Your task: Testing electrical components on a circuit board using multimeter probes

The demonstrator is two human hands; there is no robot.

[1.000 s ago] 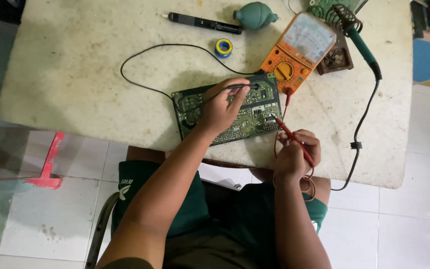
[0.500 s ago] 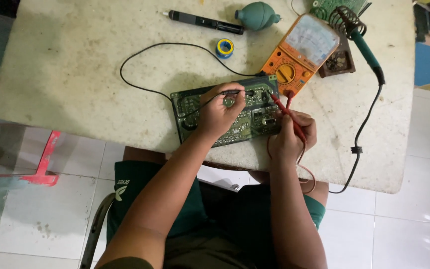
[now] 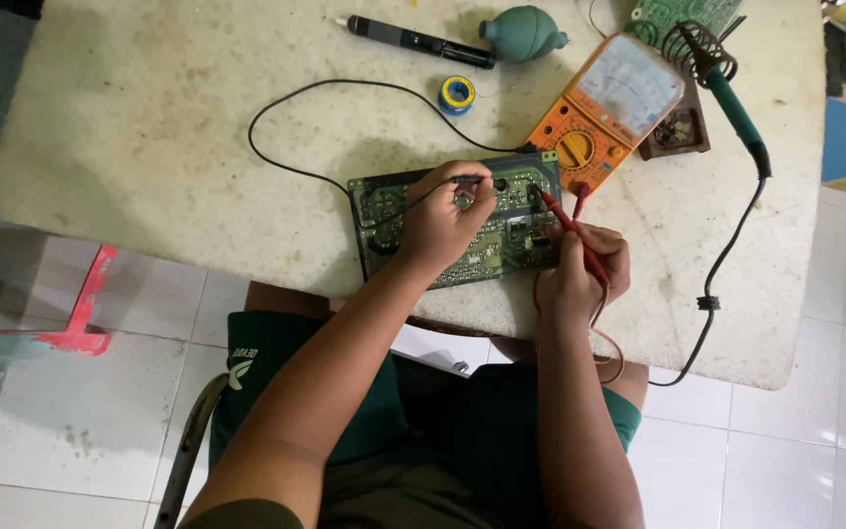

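Green circuit board [image 3: 457, 227] lies flat near the table's [image 3: 149, 147] front edge, within easy reach of both arms. Left hand [image 3: 443, 220] rests on the board, fingers pinched on a black probe [image 3: 467, 181] laid low so its tip meets the solder side. Right hand [image 3: 585, 269] grips a red probe [image 3: 570, 227] like a pen, tip on the board's right end. Behind sits the orange multimeter [image 3: 604, 113], dial facing the person. A second ago the red probe hung off the board; now it touches.
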